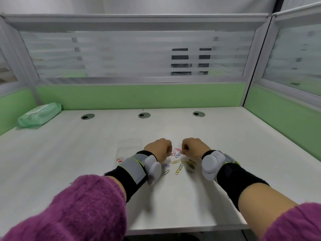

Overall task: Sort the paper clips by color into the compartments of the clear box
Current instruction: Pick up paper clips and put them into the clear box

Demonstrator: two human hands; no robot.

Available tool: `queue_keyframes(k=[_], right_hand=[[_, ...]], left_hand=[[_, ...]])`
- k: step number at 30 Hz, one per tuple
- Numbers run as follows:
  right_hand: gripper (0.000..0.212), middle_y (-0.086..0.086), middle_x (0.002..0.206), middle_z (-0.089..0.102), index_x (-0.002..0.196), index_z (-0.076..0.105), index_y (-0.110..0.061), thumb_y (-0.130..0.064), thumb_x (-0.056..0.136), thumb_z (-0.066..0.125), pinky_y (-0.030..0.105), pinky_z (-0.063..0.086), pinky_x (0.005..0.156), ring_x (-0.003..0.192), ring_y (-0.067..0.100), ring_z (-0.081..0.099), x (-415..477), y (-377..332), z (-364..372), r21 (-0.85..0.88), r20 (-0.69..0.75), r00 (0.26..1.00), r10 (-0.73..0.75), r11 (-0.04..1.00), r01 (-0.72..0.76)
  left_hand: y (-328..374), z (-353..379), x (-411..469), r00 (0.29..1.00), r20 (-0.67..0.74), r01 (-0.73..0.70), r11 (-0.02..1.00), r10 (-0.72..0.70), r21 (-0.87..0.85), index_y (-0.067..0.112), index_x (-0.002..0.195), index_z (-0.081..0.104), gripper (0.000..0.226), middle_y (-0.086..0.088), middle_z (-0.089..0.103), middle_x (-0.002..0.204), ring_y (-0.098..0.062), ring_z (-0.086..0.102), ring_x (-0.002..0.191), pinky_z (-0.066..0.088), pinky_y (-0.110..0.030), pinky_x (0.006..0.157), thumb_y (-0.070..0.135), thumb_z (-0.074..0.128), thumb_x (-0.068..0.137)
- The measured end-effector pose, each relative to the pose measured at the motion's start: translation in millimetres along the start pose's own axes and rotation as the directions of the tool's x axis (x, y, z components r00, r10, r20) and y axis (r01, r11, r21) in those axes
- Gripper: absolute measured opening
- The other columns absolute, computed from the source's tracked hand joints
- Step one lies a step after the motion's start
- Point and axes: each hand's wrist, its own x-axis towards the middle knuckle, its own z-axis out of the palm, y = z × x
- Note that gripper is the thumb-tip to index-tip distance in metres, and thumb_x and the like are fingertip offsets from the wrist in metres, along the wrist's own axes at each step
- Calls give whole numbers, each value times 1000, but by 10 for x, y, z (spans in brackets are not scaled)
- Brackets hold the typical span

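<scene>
Head view: your left hand (159, 147) and right hand (192, 146) lie curled at frame centre over loose paper clips (178, 166) on the worktop (225, 136). Your right hand pinches a pink clip (179, 150); whether the left holds anything cannot be told. The clear box (129, 145), just left of centre, contains red clips (119, 160).

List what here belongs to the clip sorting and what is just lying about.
Job: loose clips; clear box, with red clips in its near end; left hand and right hand, both at the pile.
Lying about: green wipes pack; three cable grommets along the back.
</scene>
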Motion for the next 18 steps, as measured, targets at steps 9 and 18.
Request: queue_keyframes(k=[9,18], right_hand=[[36,4,89,55,60,37,-24,-22,91,56,28,38,74,83,20,46,61,-455,74,22,19,998,-54,998,53],[41,2,89,51,57,33,-24,-22,92,54,29,35,73,83,22,43,100,-880,224,-17,61,990,-128,991,129]], left_hand=[[-403,-184,-241,995,-36,87,996,-88,-23,12,101,62,15,-5,64,113,-26,59,104,47,-35,86,23,55,94],[-843,-335,-546,978,-37,203,979,-204,-30,11,104,62,18,-5,64,115,-25,57,109,46,-34,90,23,54,94]])
